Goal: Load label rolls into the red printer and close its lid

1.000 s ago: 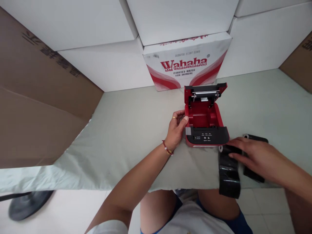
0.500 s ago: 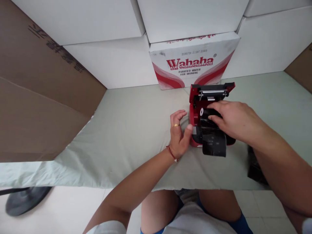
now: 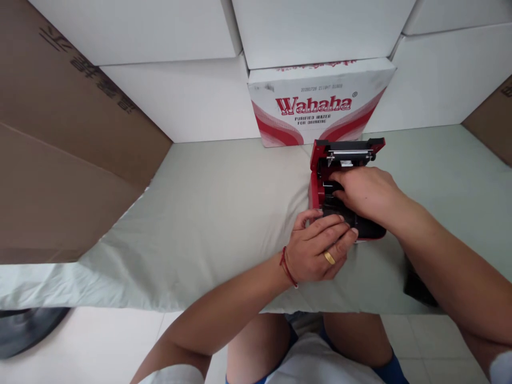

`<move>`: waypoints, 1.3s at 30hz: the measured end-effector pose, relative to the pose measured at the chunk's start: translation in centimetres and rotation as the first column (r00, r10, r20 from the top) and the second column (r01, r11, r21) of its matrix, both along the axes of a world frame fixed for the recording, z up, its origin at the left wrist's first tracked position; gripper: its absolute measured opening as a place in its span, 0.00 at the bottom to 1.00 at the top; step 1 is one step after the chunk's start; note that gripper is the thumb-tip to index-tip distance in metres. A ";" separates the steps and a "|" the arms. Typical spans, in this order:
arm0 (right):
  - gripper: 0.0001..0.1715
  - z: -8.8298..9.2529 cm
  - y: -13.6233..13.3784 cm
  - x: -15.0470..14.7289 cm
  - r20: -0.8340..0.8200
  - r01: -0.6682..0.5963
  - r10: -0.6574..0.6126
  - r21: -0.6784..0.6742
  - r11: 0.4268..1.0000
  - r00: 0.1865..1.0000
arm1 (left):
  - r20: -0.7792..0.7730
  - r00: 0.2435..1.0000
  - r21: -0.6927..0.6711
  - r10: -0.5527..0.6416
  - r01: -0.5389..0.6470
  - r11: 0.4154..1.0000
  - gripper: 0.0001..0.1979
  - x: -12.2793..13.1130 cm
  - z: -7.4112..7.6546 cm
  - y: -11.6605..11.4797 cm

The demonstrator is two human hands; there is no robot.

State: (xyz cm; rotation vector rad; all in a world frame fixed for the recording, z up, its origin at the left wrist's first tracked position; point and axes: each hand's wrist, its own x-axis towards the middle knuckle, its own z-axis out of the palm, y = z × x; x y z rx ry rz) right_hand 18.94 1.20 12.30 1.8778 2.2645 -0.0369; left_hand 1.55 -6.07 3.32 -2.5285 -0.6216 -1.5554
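Observation:
A small red and black label printer [image 3: 314, 189] stands on the cloth with its lid [image 3: 350, 146] raised. Inside its bay lies a black roll [image 3: 332, 189], mostly covered by my right hand [image 3: 366, 192]. The thumb and fingers of that hand close around the roll from the right. My left hand [image 3: 320, 248], wearing a gold ring, is curled over the printer's front edge, fingers together on the black strip [image 3: 346, 216] that comes off the roll. The strip's loose end is hidden beneath this hand.
A white and red water carton [image 3: 316, 114] stands behind the printer, against stacked white boxes [image 3: 200, 101]. A large brown carton [image 3: 72, 192] rises at the left. Something black [image 3: 418, 282] lies by my right forearm near the edge of the green cloth [image 3: 224, 202].
My left hand has moved right from beside the printer onto its front and the hanging strip. My right hand has pushed the roll slightly left and deeper into the bay.

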 end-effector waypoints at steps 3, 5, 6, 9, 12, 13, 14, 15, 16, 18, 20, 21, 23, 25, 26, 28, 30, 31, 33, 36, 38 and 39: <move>0.21 -0.3 -0.8 0.9 -0.164 -0.096 0.111 0.100 0.990 0.980 | -0.038 0.999 0.026 0.018 -0.017 1.000 0.11 -0.1 0.3 0.0; 0.16 0.0 -2.1 1.9 -0.389 -0.185 0.253 0.204 0.961 0.886 | -0.057 0.998 0.029 0.017 -0.015 0.999 0.11 -0.1 0.3 0.0; 0.14 0.2 -2.8 2.4 -0.500 -0.187 0.307 0.276 0.943 0.810 | -0.069 0.997 0.025 0.017 -0.016 1.000 0.12 -0.1 0.2 -0.1; 0.13 0.7 -4.7 3.9 -0.675 0.107 0.322 0.511 0.853 0.664 | -0.101 0.994 0.008 0.031 -0.030 1.000 0.13 0.0 0.1 -0.1; 0.17 0.2 -4.5 5.3 -0.741 0.438 0.289 0.614 0.656 0.607 | -0.101 0.994 0.002 0.037 -0.037 0.999 0.13 0.1 0.1 -0.1; 0.19 -0.3 -4.0 5.7 -0.755 0.469 0.297 0.613 0.636 0.584 | -0.093 0.995 0.004 0.035 -0.034 0.999 0.13 0.2 0.1 -0.1; 0.22 -0.8 -3.3 6.0 -0.765 0.466 0.310 0.605 0.646 0.564 | -0.084 0.996 0.008 0.031 -0.030 1.000 0.13 0.2 0.1 0.0; 0.25 -1.4 -2.6 6.2 -0.771 0.439 0.324 0.595 0.673 0.549 | -0.074 0.997 0.015 0.026 -0.025 1.000 0.13 0.2 0.1 0.0; 0.29 -1.9 -2.0 6.2 -0.774 0.401 0.339 0.586 0.704 0.535 | -0.064 0.998 0.024 0.021 -0.019 1.000 0.12 0.2 0.2 0.0; 0.32 -2.6 -1.2 6.0 -0.792 0.339 0.361 0.556 0.759 0.492 | -0.055 0.998 0.038 0.011 -0.008 0.999 0.11 0.2 0.2 0.1; 0.28 -2.7 -1.1 5.5 -0.813 0.311 0.383 0.537 0.784 0.439 | -0.058 0.998 0.040 0.005 -0.003 0.999 0.10 0.2 0.1 0.0; 0.25 -2.5 -1.3 5.3 -0.814 0.307 0.398 0.542 0.782 0.422 | -0.062 0.998 0.036 0.004 -0.002 0.999 0.10 0.1 0.1 0.0; 0.22 -2.1 -2.0 5.0 -0.799 0.308 0.427 0.571 0.761 0.423 | -0.061 0.998 0.031 0.006 -0.004 1.000 0.09 0.1 0.0 -0.1; 0.21 -1.8 -3.1 5.1 -0.776 0.295 0.434 0.593 0.749 0.457 | -0.063 0.998 0.029 0.004 -0.002 1.000 0.09 0.0 -0.1 -0.2; 0.20 -1.8 -3.6 5.3 -0.766 0.277 0.427 0.594 0.755 0.481 | -0.064 0.998 0.030 0.001 0.001 1.000 0.09 0.0 -0.1 -0.2; 0.17 -2.0 -4.7 5.9 -0.740 0.222 0.424 0.599 0.770 0.522 | -0.067 0.998 0.024 -0.002 0.003 1.000 0.10 0.0 -0.1 -0.2; 0.18 -2.5 -5.6 6.5 -0.707 0.154 0.466 0.622 0.768 0.533 | -0.071 0.997 0.009 0.001 -0.001 1.000 0.10 -0.1 0.1 -0.1; 0.18 -2.8 -6.0 6.7 -0.690 0.122 0.492 0.637 0.761 0.532 | -0.073 0.997 -0.001 0.003 -0.003 1.000 0.10 -0.1 0.1 -0.1; 0.19 -3.3 -6.5 7.1 -0.661 0.071 0.528 0.657 0.751 0.533 | -0.082 0.997 -0.020 0.000 -0.002 1.000 0.11 -0.1 0.3 0.0; 0.21 -3.7 -6.9 7.1 -0.631 0.032 0.544 0.668 0.743 0.553 | -0.088 0.996 -0.027 0.004 -0.006 1.000 0.11 -0.2 0.4 -0.1; 0.22 -3.9 -6.9 7.0 -0.619 0.026 0.552 0.679 0.734 0.558 | -0.098 0.995 -0.030 0.012 -0.015 0.999 0.11 -0.2 0.4 -0.1; 0.23 -4.0 -6.9 7.0 -0.614 0.025 0.558 0.685 0.728 0.558 | -0.108 0.994 -0.033 0.014 -0.018 0.999 0.12 -0.2 0.4 -0.2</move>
